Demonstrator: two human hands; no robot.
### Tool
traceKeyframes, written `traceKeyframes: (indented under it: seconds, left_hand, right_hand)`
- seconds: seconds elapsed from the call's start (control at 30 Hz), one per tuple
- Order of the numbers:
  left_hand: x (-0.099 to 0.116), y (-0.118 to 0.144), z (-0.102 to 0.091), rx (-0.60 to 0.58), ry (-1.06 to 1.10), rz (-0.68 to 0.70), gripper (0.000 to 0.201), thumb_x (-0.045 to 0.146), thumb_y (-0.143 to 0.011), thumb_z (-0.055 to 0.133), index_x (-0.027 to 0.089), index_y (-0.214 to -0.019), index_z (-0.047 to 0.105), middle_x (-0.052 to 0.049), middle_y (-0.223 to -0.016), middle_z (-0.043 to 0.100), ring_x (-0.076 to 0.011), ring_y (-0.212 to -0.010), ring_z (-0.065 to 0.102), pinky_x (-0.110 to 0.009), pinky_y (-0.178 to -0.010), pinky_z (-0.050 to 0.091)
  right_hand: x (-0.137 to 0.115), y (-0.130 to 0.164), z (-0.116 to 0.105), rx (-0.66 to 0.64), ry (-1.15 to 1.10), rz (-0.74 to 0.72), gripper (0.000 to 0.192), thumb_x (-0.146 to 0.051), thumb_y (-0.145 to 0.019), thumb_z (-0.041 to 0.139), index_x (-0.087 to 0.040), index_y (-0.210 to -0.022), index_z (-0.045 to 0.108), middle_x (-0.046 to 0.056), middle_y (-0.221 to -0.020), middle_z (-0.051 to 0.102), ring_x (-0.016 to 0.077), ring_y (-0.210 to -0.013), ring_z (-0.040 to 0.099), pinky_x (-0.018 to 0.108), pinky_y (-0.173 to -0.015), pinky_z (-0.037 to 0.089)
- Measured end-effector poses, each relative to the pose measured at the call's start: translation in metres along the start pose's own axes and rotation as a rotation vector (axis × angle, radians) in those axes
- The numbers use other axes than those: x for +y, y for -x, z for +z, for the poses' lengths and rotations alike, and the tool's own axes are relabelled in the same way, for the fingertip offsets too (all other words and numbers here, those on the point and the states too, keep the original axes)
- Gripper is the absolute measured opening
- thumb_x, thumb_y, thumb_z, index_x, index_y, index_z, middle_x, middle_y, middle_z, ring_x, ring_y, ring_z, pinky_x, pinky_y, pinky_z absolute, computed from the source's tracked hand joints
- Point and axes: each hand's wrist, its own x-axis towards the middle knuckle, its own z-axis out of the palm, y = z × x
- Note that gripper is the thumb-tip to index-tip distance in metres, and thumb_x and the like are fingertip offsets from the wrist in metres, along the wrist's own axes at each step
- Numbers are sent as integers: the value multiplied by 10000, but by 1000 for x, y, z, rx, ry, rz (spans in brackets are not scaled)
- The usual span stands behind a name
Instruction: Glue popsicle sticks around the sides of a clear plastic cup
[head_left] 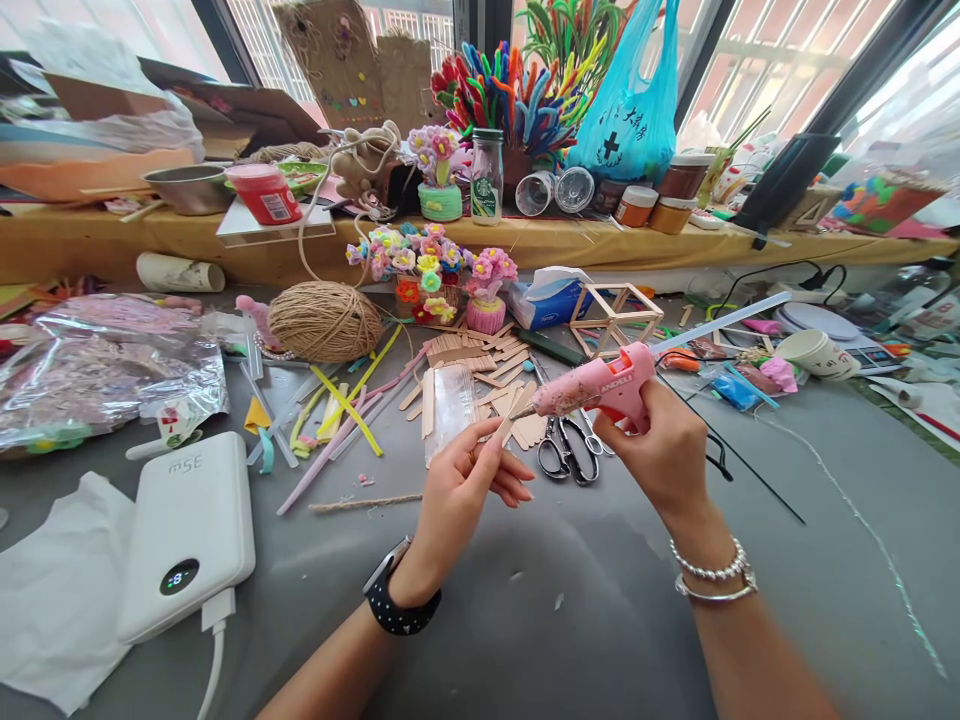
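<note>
Hands met over the grey table (570,620) — left hand (457,490) pinched a wooden craft stick (512,412) between thumb and fingers, right hand (664,450) was wrapped around a pink glue gun (600,385). Nozzle tip touched the stick's upper end, just in front of scissors (568,447) and a stick pile (480,365).

A white power bank (187,535) lies near the table's (600,620) left front edge, its cable running off the front, just beside a white tissue (56,590). A ball of twine (325,321) sits toward the back, left of centre, with a crinkled plastic bag (105,365) at the left edge. Scissors (568,448) lie mid-table beside loose wooden sticks (480,365). A paper cup (817,353) lies toward the right edge, and a wooden frame cube (615,318) stands near a tissue pack (547,297).
</note>
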Motion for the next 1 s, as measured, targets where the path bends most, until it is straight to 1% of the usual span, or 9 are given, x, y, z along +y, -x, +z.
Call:
traceKeyframes:
  seconds: [0.23,0.47,0.57,0.73,1.0]
  left_hand:
    - [1,0,1,17,-21,-7,320,362,-791,531,126,-1004,495,-26,-604,663,-146,-465,615,-237,-438,474]
    - [0,-1,0,18,-15,-2,328,373,-782,537,133,-1002,501,-20,-606,664,-150,-465,616,-243,-438,471]
    - [-1,-1,-1,14,-9,2,317,363,-788,533,132,-1001,499,-22,-609,666,-150,-467,618,-240,-437,471]
    - [-1,-1,-2,4,-1,5,309,358,-795,527,132,-1003,498,-22,-609,667,-146,-469,618,-236,-437,473]
    - [0,0,-1,-7,8,13,292,340,-802,523,129,-1003,500,-21,-612,667,-139,-470,619,-225,-438,477]
  right_hand:
    - [0,0,0,17,13,-5,187,-242,-668,522,-227,-607,346,-43,-515,430,120,-451,415,244,-465,334]
    - [0,0,0,25,25,-15,196,-241,-684,499,-233,-600,321,-40,-508,423,123,-448,411,247,-456,331]
    - [1,0,0,36,18,-29,211,-234,-682,507,-235,-602,312,-43,-503,416,124,-444,417,247,-450,329]
    - [0,-1,0,33,26,-7,209,-239,-681,510,-236,-609,315,-44,-503,415,130,-448,421,251,-450,332]
    - [3,0,0,53,41,-33,196,-230,-677,520,-226,-615,334,-49,-510,410,118,-452,411,238,-452,324]
